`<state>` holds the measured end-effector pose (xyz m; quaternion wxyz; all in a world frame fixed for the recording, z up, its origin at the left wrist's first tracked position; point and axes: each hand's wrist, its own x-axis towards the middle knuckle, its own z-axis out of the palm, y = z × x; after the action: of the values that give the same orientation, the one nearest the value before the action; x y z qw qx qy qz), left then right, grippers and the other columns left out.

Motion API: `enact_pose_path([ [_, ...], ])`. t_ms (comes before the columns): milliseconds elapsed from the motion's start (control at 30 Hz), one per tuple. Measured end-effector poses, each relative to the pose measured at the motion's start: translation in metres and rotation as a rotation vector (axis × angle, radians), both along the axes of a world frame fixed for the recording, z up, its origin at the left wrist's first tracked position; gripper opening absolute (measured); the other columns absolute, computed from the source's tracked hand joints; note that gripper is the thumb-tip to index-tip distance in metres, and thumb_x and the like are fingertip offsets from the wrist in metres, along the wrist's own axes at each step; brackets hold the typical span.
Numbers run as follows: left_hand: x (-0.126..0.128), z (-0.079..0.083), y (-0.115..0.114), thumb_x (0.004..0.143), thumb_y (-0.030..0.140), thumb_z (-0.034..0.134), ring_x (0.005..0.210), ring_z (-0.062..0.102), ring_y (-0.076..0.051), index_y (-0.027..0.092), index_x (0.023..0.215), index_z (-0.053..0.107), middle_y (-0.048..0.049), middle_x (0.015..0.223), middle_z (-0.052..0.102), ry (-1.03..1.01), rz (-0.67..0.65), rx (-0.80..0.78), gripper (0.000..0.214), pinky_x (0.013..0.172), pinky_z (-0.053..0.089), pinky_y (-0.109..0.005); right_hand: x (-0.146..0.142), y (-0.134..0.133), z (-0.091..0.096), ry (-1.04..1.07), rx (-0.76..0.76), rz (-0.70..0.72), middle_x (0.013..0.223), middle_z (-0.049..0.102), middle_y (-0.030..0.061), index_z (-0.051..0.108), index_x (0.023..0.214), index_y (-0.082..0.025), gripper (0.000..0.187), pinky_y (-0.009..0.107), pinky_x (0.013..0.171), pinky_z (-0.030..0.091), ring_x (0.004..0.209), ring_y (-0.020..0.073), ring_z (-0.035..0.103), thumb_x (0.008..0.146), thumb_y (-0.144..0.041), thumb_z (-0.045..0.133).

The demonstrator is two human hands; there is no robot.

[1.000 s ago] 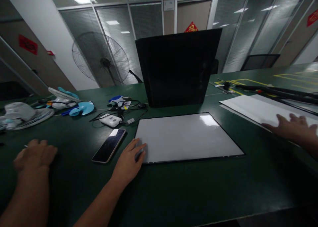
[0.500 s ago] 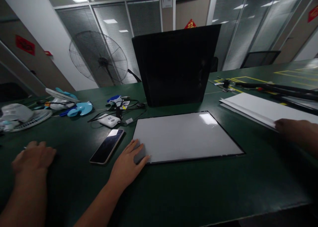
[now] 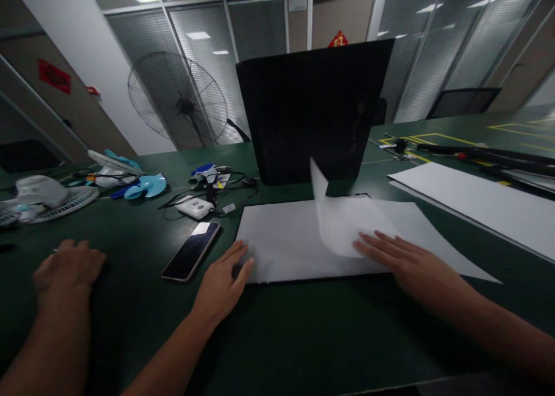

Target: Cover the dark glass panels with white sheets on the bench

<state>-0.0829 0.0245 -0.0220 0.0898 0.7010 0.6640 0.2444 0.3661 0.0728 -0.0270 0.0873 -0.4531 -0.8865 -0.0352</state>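
A white sheet [image 3: 286, 243] lies over the flat panel in the middle of the green table [image 3: 303, 338], and part of the sheet [image 3: 333, 222] curls up, blurred by motion. My right hand [image 3: 403, 260] rests flat on this sheet with its fingers stretched out. My left hand [image 3: 223, 280] lies palm down at the sheet's near left corner, fingers apart and touching its edge. A black phone [image 3: 191, 251] lies just left of that hand. Further left, another hand [image 3: 67, 266] rests on the table with its fingers curled.
A black upright board [image 3: 312, 113] stands behind the sheet. A stack of white sheets [image 3: 477, 202] lies at the right. Cables and a white charger [image 3: 193, 207], blue fan blades [image 3: 145, 187] and fan parts sit at the back left. A standing fan [image 3: 180, 101] is behind the table.
My right hand left the stack at the right and came to the middle with a white sheet, which now covers the glossy panel. My left hand stayed at the corner.
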Motion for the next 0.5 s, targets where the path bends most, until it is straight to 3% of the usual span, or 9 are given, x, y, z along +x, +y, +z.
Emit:
enact_pose_path([
  [100,-0.002,0.0,-0.001,0.104,0.063,0.033,0.146,0.05,-0.03,0.013,0.142,0.064,-0.0124,0.154,0.056,-0.105,-0.007,0.044,0.07,0.125,0.037,-0.051,-0.046,0.002,0.005,-0.091,-0.142,0.077,0.167,0.026,-0.0047,0.033,0.159,-0.049,0.079,0.07,0.119,0.033,0.152,0.033,0.031,0.09,-0.012,0.039],
  [200,-0.005,0.0,-0.003,0.105,0.063,0.028,0.146,0.05,-0.029,0.013,0.145,0.061,-0.0126,0.153,0.057,-0.195,-0.008,0.072,0.072,0.125,0.036,-0.048,-0.064,0.003,0.008,-0.079,-0.229,0.096,0.168,0.023,-0.0052,0.03,0.16,-0.05,0.071,0.071,0.122,0.026,0.155,0.0319,0.024,0.097,-0.019,0.039],
  [367,-0.009,0.0,-0.003,0.101,0.065,0.039,0.146,0.05,-0.032,0.014,0.154,0.051,-0.0138,0.158,0.052,-0.22,0.002,0.088,0.074,0.121,0.041,-0.053,-0.064,0.001,0.01,-0.013,-0.263,0.148,0.167,0.026,-0.0052,0.033,0.159,-0.048,0.052,0.069,0.125,0.023,0.156,0.0299,0.023,0.107,-0.043,0.035],
  [500,-0.006,0.001,-0.001,0.093,0.052,0.06,0.145,0.051,-0.034,0.022,0.146,0.061,-0.0102,0.16,0.049,-0.064,0.012,0.003,0.061,0.122,0.04,-0.057,-0.073,-0.005,0.01,0.031,-0.259,0.177,0.167,0.028,-0.0047,0.037,0.157,-0.047,0.05,0.068,0.126,0.022,0.156,0.03,0.024,0.107,-0.048,0.036],
])
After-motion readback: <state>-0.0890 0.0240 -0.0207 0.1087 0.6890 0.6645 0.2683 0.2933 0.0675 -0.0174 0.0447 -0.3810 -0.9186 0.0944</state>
